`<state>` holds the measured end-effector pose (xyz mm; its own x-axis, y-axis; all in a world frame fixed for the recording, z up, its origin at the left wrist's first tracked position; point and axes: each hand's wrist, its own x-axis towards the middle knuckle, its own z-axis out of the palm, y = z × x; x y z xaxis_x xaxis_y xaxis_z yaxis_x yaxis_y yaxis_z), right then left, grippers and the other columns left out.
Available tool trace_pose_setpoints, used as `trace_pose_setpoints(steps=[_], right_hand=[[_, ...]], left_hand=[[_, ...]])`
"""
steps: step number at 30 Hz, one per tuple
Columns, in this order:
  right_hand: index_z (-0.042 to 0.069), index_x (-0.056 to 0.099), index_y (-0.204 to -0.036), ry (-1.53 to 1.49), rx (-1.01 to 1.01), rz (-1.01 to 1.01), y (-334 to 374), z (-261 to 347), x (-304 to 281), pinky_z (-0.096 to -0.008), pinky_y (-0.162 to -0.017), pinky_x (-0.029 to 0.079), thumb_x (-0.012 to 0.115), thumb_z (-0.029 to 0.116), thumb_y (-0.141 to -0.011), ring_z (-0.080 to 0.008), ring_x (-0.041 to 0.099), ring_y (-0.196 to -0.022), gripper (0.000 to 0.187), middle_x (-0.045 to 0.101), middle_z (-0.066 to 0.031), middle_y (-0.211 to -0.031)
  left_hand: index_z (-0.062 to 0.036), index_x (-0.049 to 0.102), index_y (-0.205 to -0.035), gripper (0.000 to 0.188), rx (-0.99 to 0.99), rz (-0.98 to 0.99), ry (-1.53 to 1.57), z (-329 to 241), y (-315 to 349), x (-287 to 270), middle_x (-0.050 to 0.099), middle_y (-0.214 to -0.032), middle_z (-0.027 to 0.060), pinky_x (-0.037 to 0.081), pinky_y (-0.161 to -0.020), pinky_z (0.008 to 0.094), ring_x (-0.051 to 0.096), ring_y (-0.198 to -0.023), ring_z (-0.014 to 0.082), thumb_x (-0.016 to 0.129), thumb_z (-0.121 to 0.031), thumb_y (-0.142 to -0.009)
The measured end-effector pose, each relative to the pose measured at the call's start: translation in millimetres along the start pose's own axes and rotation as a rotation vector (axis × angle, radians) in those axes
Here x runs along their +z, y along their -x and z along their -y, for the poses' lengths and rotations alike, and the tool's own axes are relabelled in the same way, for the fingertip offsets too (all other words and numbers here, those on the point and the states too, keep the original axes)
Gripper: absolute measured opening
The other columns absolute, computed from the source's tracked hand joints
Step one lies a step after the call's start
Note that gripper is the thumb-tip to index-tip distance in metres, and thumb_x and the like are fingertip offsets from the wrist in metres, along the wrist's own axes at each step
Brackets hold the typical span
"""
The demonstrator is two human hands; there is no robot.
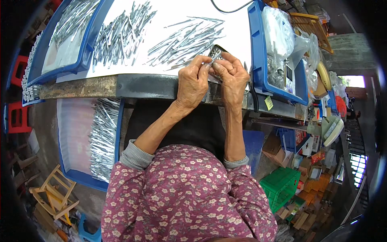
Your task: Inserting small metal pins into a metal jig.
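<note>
My left hand (192,84) and my right hand (232,78) meet fingertip to fingertip at the table's front edge. Both are pinched on one slim silvery metal strip (211,62), mostly covered by the fingers. Just beyond them sits a small dark tray (212,49) with tiny bright pieces in it; my right fingers partly hide it. A loose pile of similar slim metal strips (185,40) lies on the white tabletop sheet beyond my left hand. Farther left is a second, denser pile (123,38).
Blue bins stand at the table's left (82,60) and right (258,48), the right one holding plastic bags. Below the table, a blue tray (74,133) carries more strips. A green crate (281,187) and a small wooden chair (54,193) are on the floor.
</note>
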<state>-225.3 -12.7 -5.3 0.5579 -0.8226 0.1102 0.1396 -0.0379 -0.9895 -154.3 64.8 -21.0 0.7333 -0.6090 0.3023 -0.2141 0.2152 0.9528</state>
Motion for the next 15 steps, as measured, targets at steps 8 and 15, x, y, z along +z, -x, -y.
trace_pose_setpoints(steps=[8,15], right_hand=[[-0.011,0.050,-0.101,-0.084,0.003,-0.067,1,-8,9,-0.0195,-0.059,0.046,0.055,0.001,-0.082,-0.0091,0.056,-0.064,0.023,0.062,-0.0096,-0.079],[-0.010,0.051,-0.098,-0.066,-0.039,-0.066,2,-14,11,-0.0197,-0.055,0.043,0.052,0.006,-0.084,-0.0069,0.050,-0.060,0.021,0.058,-0.0047,-0.072]], left_hand=[[0.0013,0.056,-0.093,0.011,-0.054,-0.006,0.029,-3,-3,0,0.059,-0.068,0.0035,0.043,-0.054,0.0193,0.054,-0.061,0.0055,0.051,-0.001,-0.084],[0.0035,0.055,-0.086,0.010,-0.008,-0.052,0.082,1,-6,5,0.061,-0.065,0.0107,0.045,-0.048,0.0249,0.059,-0.056,0.0117,0.047,0.000,-0.083]])
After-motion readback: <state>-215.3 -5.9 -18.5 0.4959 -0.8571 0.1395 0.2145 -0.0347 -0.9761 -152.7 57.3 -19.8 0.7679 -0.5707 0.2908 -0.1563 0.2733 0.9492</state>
